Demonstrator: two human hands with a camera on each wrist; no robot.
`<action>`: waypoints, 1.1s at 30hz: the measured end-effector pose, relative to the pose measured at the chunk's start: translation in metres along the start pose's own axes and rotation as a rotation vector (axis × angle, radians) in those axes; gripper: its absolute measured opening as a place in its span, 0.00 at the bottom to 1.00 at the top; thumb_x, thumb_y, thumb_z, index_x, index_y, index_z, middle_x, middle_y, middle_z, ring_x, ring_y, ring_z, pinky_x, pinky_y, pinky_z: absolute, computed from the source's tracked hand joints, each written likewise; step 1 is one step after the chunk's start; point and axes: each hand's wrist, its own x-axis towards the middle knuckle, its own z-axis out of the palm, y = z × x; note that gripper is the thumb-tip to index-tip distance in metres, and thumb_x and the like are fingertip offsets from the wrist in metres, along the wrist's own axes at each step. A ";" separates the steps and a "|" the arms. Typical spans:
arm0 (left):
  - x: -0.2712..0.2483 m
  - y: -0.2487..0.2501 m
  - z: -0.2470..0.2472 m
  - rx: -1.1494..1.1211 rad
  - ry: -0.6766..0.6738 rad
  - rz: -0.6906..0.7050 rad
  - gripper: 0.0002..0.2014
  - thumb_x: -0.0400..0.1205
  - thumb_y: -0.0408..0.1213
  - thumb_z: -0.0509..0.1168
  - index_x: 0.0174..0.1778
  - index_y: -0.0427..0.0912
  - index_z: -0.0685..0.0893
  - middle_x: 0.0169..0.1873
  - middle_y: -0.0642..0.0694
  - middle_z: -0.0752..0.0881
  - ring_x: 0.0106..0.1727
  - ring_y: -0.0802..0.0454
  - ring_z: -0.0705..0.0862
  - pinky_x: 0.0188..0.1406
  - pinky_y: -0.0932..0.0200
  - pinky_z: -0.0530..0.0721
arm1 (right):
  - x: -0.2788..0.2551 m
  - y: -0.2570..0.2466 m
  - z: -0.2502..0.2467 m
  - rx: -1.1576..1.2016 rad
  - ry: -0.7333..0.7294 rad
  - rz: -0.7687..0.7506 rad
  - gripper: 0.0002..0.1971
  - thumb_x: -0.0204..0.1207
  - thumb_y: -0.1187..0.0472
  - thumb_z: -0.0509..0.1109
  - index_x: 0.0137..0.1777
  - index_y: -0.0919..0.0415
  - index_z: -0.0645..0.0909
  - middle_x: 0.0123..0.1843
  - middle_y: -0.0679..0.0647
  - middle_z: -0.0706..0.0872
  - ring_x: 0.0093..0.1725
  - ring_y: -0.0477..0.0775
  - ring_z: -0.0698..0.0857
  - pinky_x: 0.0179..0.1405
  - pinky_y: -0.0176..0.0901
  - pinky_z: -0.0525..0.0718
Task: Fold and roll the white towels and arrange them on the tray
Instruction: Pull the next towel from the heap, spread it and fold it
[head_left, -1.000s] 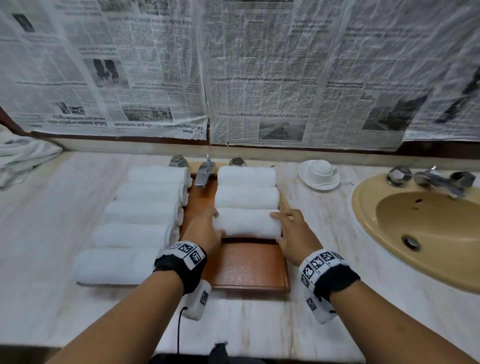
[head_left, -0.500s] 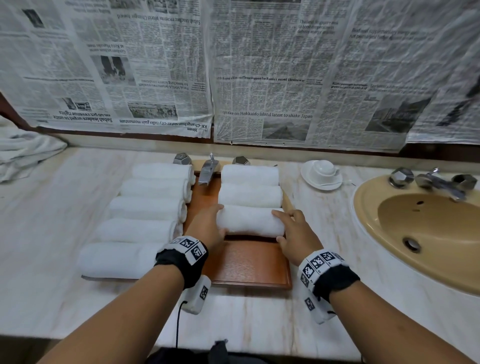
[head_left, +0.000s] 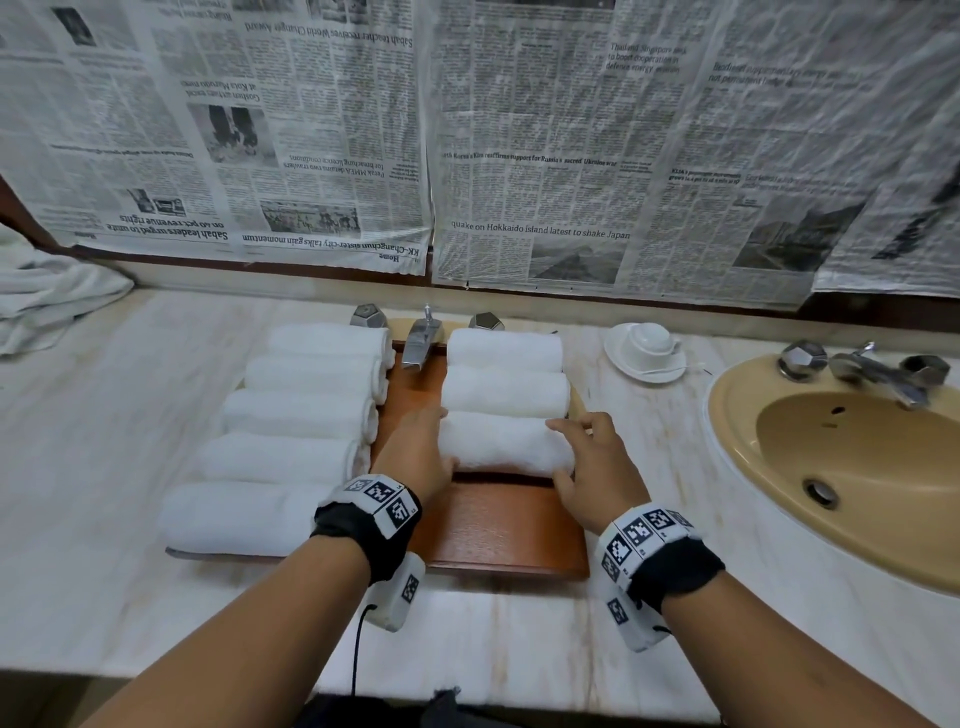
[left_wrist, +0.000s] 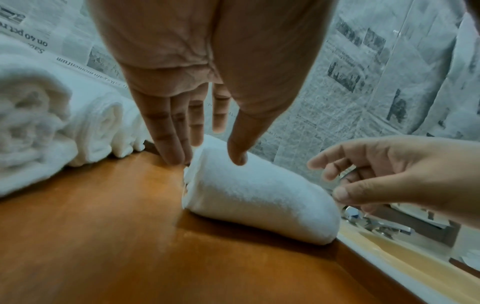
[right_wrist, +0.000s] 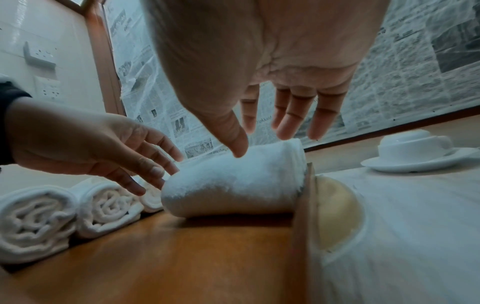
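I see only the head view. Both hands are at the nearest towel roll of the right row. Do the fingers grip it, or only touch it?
Observer: The left wrist view shows the left hand with straight fingers; its thumb tip rests on the towel roll.
Operator: And the right hand?
Observer: In the right wrist view the right hand is open too; only its thumb touches the roll's top.
Operator: Where is the roll's right end?
Observer: It lies against the raised rim of the tray.

Head view looks down from above; both wrist views closely share the tray (head_left: 498, 540).
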 end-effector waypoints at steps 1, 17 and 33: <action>-0.003 0.003 -0.006 -0.028 -0.005 0.001 0.25 0.76 0.38 0.76 0.69 0.46 0.77 0.62 0.47 0.82 0.62 0.49 0.82 0.67 0.53 0.80 | 0.001 -0.007 -0.003 0.012 -0.005 -0.011 0.23 0.77 0.58 0.71 0.72 0.45 0.76 0.69 0.46 0.72 0.63 0.50 0.78 0.63 0.49 0.83; -0.005 -0.205 -0.277 -0.103 0.161 -0.222 0.15 0.81 0.49 0.70 0.35 0.43 0.81 0.31 0.51 0.90 0.33 0.60 0.89 0.39 0.52 0.87 | 0.084 -0.293 -0.001 0.222 -0.280 -0.466 0.02 0.80 0.48 0.70 0.47 0.41 0.84 0.37 0.43 0.85 0.38 0.38 0.82 0.35 0.33 0.75; 0.155 -0.609 -0.496 0.796 0.126 -0.182 0.40 0.80 0.47 0.68 0.85 0.56 0.54 0.85 0.37 0.49 0.77 0.33 0.64 0.67 0.40 0.74 | 0.151 -0.635 0.228 0.196 -0.481 -0.249 0.07 0.81 0.44 0.69 0.55 0.40 0.82 0.44 0.43 0.85 0.38 0.37 0.82 0.40 0.30 0.76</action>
